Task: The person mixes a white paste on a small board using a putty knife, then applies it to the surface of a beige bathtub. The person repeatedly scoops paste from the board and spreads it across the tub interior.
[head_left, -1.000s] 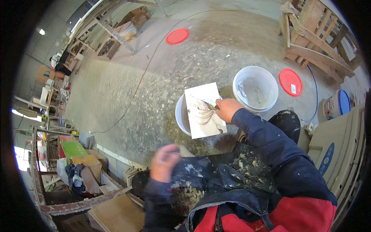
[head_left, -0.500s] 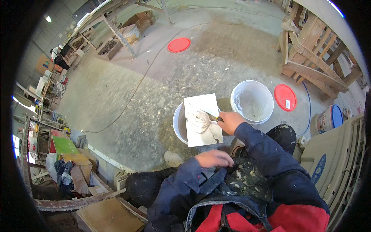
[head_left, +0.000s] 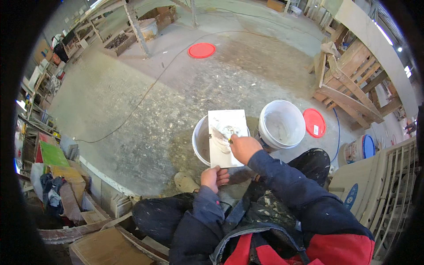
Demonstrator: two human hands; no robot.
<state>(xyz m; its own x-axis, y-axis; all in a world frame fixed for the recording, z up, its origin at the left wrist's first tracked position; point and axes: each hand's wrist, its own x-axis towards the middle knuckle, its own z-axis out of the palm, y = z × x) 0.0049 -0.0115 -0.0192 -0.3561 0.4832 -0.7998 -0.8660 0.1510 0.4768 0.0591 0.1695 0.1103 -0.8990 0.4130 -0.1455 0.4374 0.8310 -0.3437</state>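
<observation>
The right hand [head_left: 245, 149] has its grip closed around a handled tool [head_left: 231, 138] over the white board [head_left: 220, 153]; the left hand [head_left: 213, 177], grip loosely open, is at the board's lower edge.

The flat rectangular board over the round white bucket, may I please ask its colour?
The flat rectangular board is white, seen best in the head view.

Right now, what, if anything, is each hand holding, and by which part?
Right hand: small tool, by its handle. Left hand: at the near edge of the white board; can't tell whether it grips.
</observation>
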